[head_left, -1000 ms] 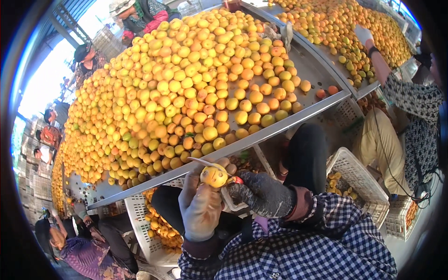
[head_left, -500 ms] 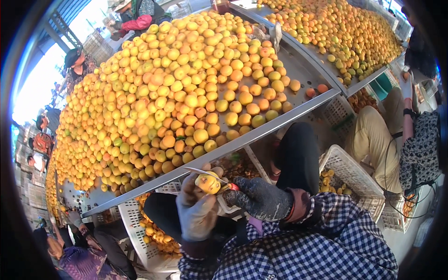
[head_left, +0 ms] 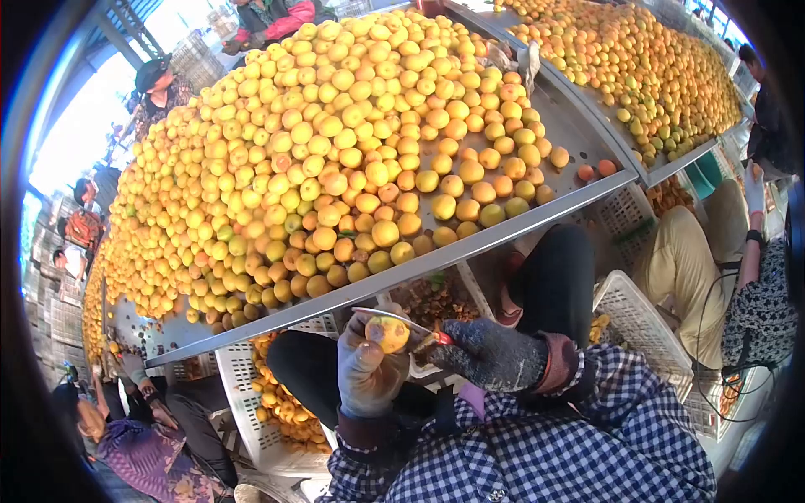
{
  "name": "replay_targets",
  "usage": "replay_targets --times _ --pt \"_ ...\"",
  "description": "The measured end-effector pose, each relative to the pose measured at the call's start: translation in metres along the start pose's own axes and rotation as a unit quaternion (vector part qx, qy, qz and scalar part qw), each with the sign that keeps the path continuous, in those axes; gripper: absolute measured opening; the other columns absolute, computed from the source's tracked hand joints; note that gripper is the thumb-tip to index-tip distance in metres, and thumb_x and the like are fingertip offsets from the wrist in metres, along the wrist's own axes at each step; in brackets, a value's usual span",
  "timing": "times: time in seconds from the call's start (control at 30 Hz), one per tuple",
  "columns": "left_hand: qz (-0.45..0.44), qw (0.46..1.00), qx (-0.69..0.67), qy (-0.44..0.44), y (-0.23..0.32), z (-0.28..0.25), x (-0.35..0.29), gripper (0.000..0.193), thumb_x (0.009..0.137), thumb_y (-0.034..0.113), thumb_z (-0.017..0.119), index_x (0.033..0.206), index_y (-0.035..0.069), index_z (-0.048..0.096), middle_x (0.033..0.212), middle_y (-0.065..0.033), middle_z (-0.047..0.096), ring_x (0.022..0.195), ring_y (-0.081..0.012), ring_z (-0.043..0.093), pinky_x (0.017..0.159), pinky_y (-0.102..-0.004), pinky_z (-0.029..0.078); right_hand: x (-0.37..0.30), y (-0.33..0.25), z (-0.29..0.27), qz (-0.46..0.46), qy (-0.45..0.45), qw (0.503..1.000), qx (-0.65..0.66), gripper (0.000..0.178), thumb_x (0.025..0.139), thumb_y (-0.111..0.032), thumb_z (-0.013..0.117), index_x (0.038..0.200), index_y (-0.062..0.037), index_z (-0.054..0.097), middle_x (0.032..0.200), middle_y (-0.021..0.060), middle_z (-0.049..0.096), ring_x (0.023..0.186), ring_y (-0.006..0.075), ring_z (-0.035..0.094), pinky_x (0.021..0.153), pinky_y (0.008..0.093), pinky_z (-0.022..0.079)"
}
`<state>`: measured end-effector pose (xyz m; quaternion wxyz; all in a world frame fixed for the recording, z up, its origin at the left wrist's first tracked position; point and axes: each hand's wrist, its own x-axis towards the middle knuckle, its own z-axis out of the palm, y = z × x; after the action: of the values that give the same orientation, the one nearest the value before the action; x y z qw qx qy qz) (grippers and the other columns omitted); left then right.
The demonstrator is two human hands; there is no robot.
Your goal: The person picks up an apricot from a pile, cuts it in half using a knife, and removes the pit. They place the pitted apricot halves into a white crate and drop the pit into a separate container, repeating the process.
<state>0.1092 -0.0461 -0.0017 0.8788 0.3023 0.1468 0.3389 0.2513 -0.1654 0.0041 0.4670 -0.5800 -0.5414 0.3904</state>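
Note:
My left hand (head_left: 366, 369), in a pale, dirty work glove, holds one yellow fruit (head_left: 387, 334), apricot-like with brownish patches, between thumb and fingers. My right hand (head_left: 482, 352), in a dark grey glove, is closed around the red handle of a knife (head_left: 444, 338). Its thin, curved blade lies along the fruit's far edge, pointing left; whether it has entered the flesh I cannot tell. Both hands are close together over my lap. Beyond them, a metal sorting table (head_left: 495, 237) carries a large heap of similar fruit (head_left: 277, 168).
A white crate (head_left: 239, 377) with cut fruit stands left of my legs; another crate (head_left: 646, 323) is at the right. Scraps (head_left: 436, 302) lie in a container under the table edge. Co-workers sit at both sides and across the table. A second heap (head_left: 637, 67) is far right.
The whole view has shifted slightly. The fruit is turned in my left hand, and a differently marked side faces up. The knife stays in my right hand, its blade at the fruit's far side.

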Motion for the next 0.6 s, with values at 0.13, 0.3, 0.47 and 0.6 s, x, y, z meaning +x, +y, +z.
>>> replay_targets --times 0.13,0.3,0.47,0.6 --pt "-0.021 0.998 0.049 -0.020 0.022 0.002 0.003 0.052 0.061 0.014 0.079 0.100 -0.010 0.055 0.094 -0.0149 0.062 0.084 -0.0218 0.062 0.079 -0.0337 0.051 0.003 -0.011 -0.014 0.046 -0.108 0.987 0.107 0.030 0.087 -0.031 0.055 0.091 -0.0008 0.054 0.070 0.0202 0.058 0.066 0.0383 0.058 0.056 0.0431 0.044" --pt "0.010 0.989 0.144 -0.029 0.032 0.009 0.011 0.045 0.068 0.015 0.076 0.099 -0.010 0.057 0.087 -0.0139 0.063 0.072 -0.0186 0.062 0.066 -0.0263 0.051 0.018 -0.041 -0.014 0.040 -0.045 0.988 -0.139 0.030 0.087 -0.030 0.056 0.090 -0.0002 0.054 0.069 0.0190 0.059 0.065 0.0361 0.059 0.056 0.0405 0.045" --pt "0.051 0.967 0.248 0.013 0.022 -0.006 0.003 0.040 0.077 0.021 0.069 0.100 -0.010 0.057 0.093 -0.0139 0.063 0.083 -0.0195 0.060 0.079 -0.0299 0.047 0.027 -0.017 -0.002 -0.005 0.045 0.988 -0.150 0.031 0.085 -0.031 0.057 0.089 -0.0004 0.054 0.065 0.0181 0.059 0.063 0.0340 0.061 0.055 0.0390 0.046" --pt "0.053 0.955 0.291 -0.032 0.032 -0.001 0.000 0.044 0.078 0.022 0.069 0.103 -0.011 0.056 0.093 -0.0141 0.062 0.083 -0.0196 0.060 0.079 -0.0311 0.047 0.031 -0.009 -0.012 0.061 -0.103 0.992 0.031 0.033 0.085 -0.032 0.057 0.090 0.0002 0.054 0.064 0.0178 0.059 0.063 0.0341 0.061 0.055 0.0388 0.047"
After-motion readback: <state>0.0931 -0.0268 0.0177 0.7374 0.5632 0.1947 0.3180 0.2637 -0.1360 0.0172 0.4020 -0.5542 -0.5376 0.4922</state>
